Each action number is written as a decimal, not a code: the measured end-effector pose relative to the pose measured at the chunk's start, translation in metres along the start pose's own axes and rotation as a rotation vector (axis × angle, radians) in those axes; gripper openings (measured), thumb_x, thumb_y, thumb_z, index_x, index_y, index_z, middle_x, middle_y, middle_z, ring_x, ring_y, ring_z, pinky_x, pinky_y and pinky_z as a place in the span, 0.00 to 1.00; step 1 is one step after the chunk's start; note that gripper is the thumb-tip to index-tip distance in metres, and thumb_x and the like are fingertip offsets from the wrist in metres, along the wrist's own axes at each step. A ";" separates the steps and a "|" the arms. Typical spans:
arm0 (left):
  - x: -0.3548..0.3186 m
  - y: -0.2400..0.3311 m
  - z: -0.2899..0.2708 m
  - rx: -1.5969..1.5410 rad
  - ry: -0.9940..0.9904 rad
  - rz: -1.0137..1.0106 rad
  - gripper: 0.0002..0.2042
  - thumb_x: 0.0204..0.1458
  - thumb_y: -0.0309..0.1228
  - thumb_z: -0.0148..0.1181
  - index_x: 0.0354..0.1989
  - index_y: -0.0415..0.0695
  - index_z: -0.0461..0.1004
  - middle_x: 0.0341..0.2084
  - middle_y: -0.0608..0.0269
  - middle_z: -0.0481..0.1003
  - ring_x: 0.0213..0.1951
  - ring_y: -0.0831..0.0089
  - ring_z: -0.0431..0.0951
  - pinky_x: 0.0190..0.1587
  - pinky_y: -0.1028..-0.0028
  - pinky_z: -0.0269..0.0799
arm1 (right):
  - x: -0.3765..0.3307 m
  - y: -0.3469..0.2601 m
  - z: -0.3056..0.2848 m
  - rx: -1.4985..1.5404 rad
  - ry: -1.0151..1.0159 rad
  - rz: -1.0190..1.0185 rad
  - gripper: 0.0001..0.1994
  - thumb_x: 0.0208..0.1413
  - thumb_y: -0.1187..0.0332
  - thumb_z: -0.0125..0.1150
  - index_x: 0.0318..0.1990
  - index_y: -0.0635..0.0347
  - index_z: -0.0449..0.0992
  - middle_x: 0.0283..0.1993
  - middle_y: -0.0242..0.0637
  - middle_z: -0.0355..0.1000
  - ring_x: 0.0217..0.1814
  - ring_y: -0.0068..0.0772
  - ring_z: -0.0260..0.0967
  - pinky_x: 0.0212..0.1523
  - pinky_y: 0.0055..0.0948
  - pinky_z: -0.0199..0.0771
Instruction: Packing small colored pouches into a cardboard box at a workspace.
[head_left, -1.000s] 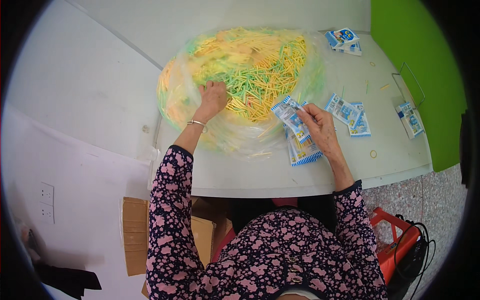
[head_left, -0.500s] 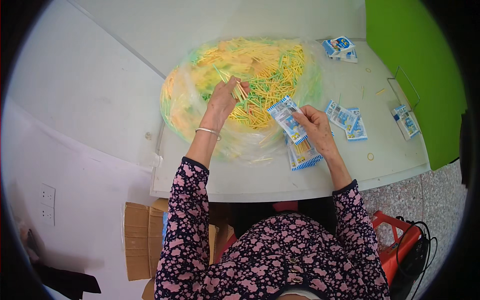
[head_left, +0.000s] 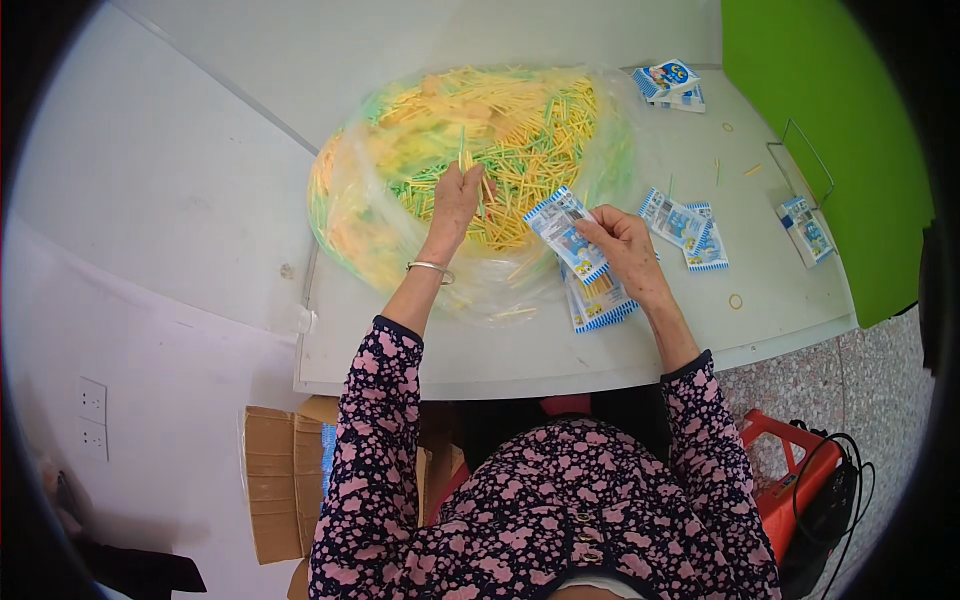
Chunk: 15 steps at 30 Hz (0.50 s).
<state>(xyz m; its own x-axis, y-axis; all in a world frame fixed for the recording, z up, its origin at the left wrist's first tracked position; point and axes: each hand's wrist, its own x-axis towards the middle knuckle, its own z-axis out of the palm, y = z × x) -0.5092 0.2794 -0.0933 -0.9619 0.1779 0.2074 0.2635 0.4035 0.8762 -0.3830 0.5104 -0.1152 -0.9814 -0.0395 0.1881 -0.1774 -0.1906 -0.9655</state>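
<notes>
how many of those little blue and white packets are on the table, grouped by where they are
In the right hand: 1 packet
Stack under that hand: count unclear, taken as 1 stack
Loose pair in the middle: 2
Far pile: about 2
By the wire frame: about 2
Total: roughly 8

Clear glossy plastic bag (head_left: 360,215); glossy printed packets (head_left: 566,235); matt smooth tabletop (head_left: 520,345); cardboard box (head_left: 275,480).

the left hand (head_left: 455,195) pinches a few thin yellow and green sticks (head_left: 463,160), held upright above a clear plastic bag (head_left: 400,190) heaped with the same sticks on the table. the right hand (head_left: 620,240) holds a small blue-and-white packet (head_left: 562,228) tilted, just above a short stack of packets (head_left: 598,300).
</notes>
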 end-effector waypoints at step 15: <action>-0.015 0.038 0.009 -0.188 0.022 -0.072 0.13 0.58 0.39 0.46 0.34 0.40 0.62 0.23 0.54 0.74 0.26 0.68 0.78 0.26 0.74 0.75 | 0.001 0.005 -0.005 -0.001 -0.004 0.030 0.11 0.53 0.66 0.57 0.30 0.67 0.76 0.23 0.22 0.67 0.25 0.09 0.57 0.25 0.15 0.57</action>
<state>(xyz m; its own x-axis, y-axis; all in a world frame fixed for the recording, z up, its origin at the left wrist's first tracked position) -0.4839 0.3004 -0.0675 -0.9797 0.1343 0.1485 0.1775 0.2398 0.9545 -0.3855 0.5144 -0.1202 -0.9860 -0.0490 0.1594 -0.1476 -0.1884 -0.9709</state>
